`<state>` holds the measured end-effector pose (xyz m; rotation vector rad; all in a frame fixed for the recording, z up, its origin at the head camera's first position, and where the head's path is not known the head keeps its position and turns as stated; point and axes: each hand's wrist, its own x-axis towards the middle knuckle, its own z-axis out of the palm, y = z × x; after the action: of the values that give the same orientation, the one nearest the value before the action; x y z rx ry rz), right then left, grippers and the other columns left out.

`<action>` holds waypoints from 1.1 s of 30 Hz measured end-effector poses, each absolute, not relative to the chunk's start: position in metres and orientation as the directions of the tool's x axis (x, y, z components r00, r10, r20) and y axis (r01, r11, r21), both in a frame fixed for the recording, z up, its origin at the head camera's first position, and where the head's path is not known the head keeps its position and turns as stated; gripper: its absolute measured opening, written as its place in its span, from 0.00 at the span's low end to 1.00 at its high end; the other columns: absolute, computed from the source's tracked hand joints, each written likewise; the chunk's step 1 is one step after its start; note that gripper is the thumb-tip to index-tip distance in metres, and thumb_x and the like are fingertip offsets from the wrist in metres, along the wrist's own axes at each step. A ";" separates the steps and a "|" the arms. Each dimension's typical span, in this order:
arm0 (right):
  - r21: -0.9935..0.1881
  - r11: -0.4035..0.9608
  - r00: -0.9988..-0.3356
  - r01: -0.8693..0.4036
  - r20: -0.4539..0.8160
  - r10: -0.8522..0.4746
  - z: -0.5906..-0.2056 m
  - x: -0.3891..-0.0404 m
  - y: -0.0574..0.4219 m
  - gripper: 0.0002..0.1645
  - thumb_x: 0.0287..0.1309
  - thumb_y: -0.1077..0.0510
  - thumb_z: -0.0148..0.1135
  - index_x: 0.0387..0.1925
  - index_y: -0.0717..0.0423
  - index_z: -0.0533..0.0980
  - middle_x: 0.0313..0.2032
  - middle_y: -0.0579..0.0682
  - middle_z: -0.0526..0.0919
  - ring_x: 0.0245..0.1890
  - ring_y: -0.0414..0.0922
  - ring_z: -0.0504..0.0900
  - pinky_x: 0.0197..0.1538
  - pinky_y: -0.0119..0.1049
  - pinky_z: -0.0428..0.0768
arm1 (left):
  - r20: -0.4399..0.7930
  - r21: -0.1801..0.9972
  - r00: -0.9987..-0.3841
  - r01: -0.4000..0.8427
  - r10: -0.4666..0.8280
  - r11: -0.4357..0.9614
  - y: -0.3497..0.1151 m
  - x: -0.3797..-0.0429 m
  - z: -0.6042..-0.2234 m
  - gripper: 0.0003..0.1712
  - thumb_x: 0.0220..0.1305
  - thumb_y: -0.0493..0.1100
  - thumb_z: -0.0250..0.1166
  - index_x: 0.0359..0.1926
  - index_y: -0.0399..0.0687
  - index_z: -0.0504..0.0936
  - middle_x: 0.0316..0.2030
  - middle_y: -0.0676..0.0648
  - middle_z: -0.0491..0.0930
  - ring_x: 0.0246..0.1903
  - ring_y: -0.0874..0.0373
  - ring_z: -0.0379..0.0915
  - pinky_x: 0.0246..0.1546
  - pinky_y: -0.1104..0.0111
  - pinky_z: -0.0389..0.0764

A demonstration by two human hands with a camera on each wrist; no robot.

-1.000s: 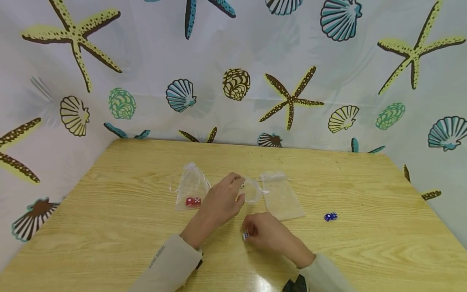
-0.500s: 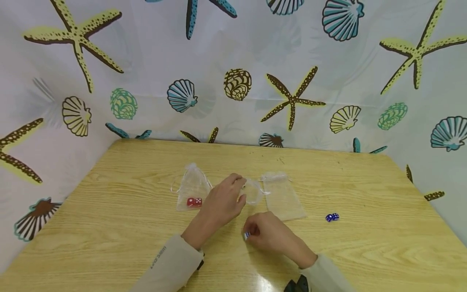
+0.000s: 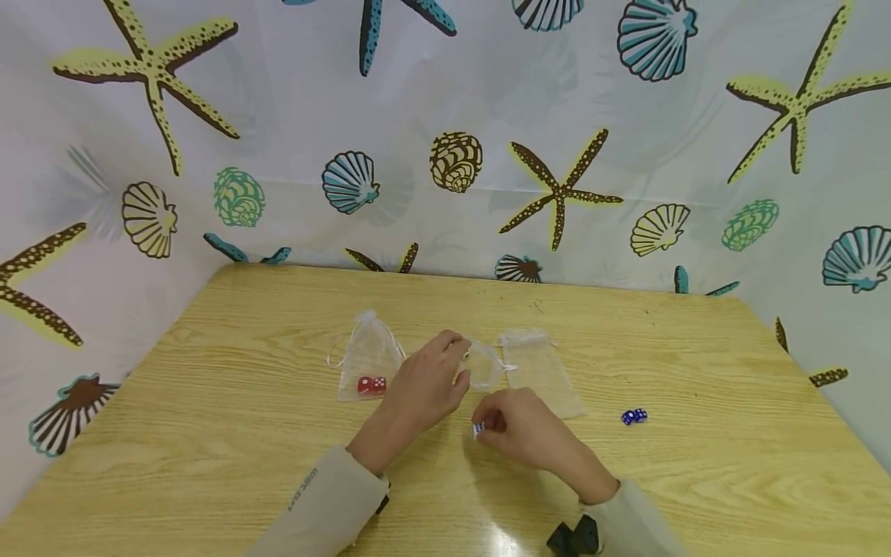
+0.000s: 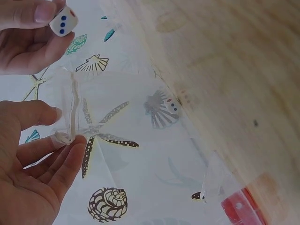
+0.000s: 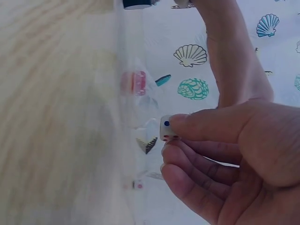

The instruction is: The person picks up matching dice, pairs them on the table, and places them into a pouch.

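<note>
My right hand [image 3: 525, 429] pinches a white die [image 3: 478, 429] between thumb and fingertips, just above the table and in front of the middle bag. In the left wrist view this die [image 4: 63, 22] shows blue pips. My left hand [image 3: 428, 379] holds the mouth of the sheer drawstring bag [image 3: 487, 365] in the middle. Through its fabric another white die [image 4: 172, 107] shows in the left wrist view. To the left lies a second sheer bag [image 3: 365, 348] with two red dice [image 3: 372, 384] in it. A third sheer bag [image 3: 539, 375] lies flat to the right.
Two blue dice [image 3: 634, 417] sit together on the wooden table [image 3: 209, 433], right of the bags. A white cloth [image 3: 404, 100] printed with shells and starfish hangs behind the table and along both sides.
My right hand has moved slightly up and to the right with the white die, closer to the middle bag. The left hand stays at the bag's mouth.
</note>
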<state>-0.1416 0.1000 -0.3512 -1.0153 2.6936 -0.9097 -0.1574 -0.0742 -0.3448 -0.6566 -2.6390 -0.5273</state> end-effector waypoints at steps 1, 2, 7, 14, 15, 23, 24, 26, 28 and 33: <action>-0.574 0.595 -0.770 -0.562 0.099 -0.631 -0.350 -0.142 0.101 0.02 0.53 0.66 0.66 0.31 0.61 0.81 0.24 0.48 0.82 0.24 0.33 0.75 0.29 0.24 0.74 | 0.432 0.264 -0.824 0.504 0.366 0.822 -0.074 -0.157 -0.345 0.18 0.60 0.37 0.65 0.51 0.36 0.79 0.50 0.41 0.78 0.41 0.50 0.80 0.34 0.63 0.82; -0.573 0.596 -0.772 -0.563 0.106 -0.627 -0.348 -0.143 0.101 0.02 0.53 0.66 0.66 0.31 0.61 0.81 0.24 0.47 0.82 0.24 0.33 0.75 0.29 0.24 0.74 | 0.431 0.264 -0.825 0.503 0.366 0.823 -0.074 -0.157 -0.345 0.19 0.60 0.38 0.65 0.52 0.36 0.79 0.50 0.41 0.78 0.40 0.51 0.80 0.34 0.63 0.82; -0.578 0.596 -0.787 -0.557 0.140 -0.601 -0.339 -0.148 0.103 0.03 0.53 0.65 0.66 0.32 0.60 0.81 0.25 0.47 0.81 0.24 0.33 0.75 0.29 0.24 0.74 | 0.432 0.263 -0.827 0.497 0.360 0.827 -0.074 -0.157 -0.344 0.19 0.60 0.38 0.65 0.52 0.36 0.79 0.50 0.41 0.78 0.40 0.51 0.80 0.34 0.64 0.82; -0.540 0.615 -0.808 -0.575 0.255 -0.531 -0.328 -0.152 0.104 0.05 0.54 0.64 0.66 0.35 0.59 0.82 0.28 0.47 0.82 0.26 0.36 0.78 0.31 0.25 0.76 | 0.448 0.263 -0.820 0.501 0.355 0.825 -0.074 -0.157 -0.344 0.19 0.59 0.37 0.66 0.51 0.36 0.79 0.49 0.41 0.78 0.38 0.52 0.80 0.34 0.64 0.82; -0.538 0.612 -0.808 -0.580 0.278 -0.520 -0.327 -0.152 0.103 0.05 0.55 0.64 0.66 0.36 0.59 0.82 0.28 0.48 0.82 0.27 0.36 0.78 0.32 0.25 0.77 | 0.450 0.261 -0.819 0.502 0.356 0.824 -0.074 -0.157 -0.344 0.19 0.59 0.37 0.66 0.51 0.36 0.79 0.49 0.41 0.78 0.38 0.52 0.80 0.34 0.64 0.82; -0.523 0.662 -0.843 -0.538 0.364 -0.397 -0.323 -0.156 0.093 0.05 0.52 0.65 0.67 0.34 0.60 0.82 0.28 0.49 0.83 0.25 0.38 0.78 0.31 0.27 0.77 | 0.460 0.253 -0.813 0.504 0.356 0.826 -0.073 -0.158 -0.346 0.19 0.58 0.38 0.67 0.50 0.36 0.79 0.48 0.42 0.78 0.39 0.52 0.80 0.36 0.64 0.82; -0.516 0.674 -0.847 -0.529 0.368 -0.383 -0.323 -0.156 0.091 0.05 0.52 0.65 0.68 0.34 0.60 0.82 0.27 0.49 0.83 0.24 0.38 0.77 0.30 0.27 0.76 | 0.461 0.254 -0.813 0.505 0.356 0.825 -0.073 -0.157 -0.346 0.19 0.58 0.38 0.67 0.50 0.36 0.79 0.48 0.42 0.78 0.40 0.52 0.80 0.36 0.64 0.82; -0.497 0.696 -0.851 -0.518 0.379 -0.363 -0.323 -0.156 0.089 0.05 0.51 0.65 0.68 0.33 0.60 0.82 0.26 0.49 0.82 0.23 0.38 0.75 0.29 0.28 0.75 | 0.462 0.257 -0.812 0.508 0.357 0.822 -0.073 -0.157 -0.346 0.19 0.58 0.38 0.67 0.50 0.36 0.79 0.48 0.41 0.78 0.40 0.51 0.80 0.37 0.64 0.82; -0.469 0.720 -0.852 -0.512 0.385 -0.356 -0.324 -0.157 0.087 0.05 0.51 0.65 0.68 0.32 0.60 0.81 0.24 0.48 0.80 0.21 0.38 0.72 0.27 0.28 0.73 | 0.464 0.262 -0.811 0.511 0.357 0.819 -0.073 -0.156 -0.345 0.19 0.58 0.37 0.67 0.50 0.36 0.79 0.48 0.41 0.78 0.40 0.51 0.80 0.37 0.64 0.82; -0.380 0.777 -0.849 -0.502 0.389 -0.358 -0.329 -0.157 0.085 0.05 0.50 0.64 0.69 0.31 0.59 0.82 0.22 0.47 0.73 0.20 0.38 0.66 0.24 0.28 0.67 | 0.479 0.246 -0.798 0.523 0.367 0.816 -0.073 -0.155 -0.344 0.18 0.58 0.37 0.67 0.50 0.36 0.79 0.48 0.41 0.78 0.40 0.51 0.80 0.35 0.63 0.82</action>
<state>-0.1568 0.0847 -0.3288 -0.8041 3.2386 -0.8381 -0.1553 -0.0733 -0.3443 -0.6655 -2.5855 -0.5178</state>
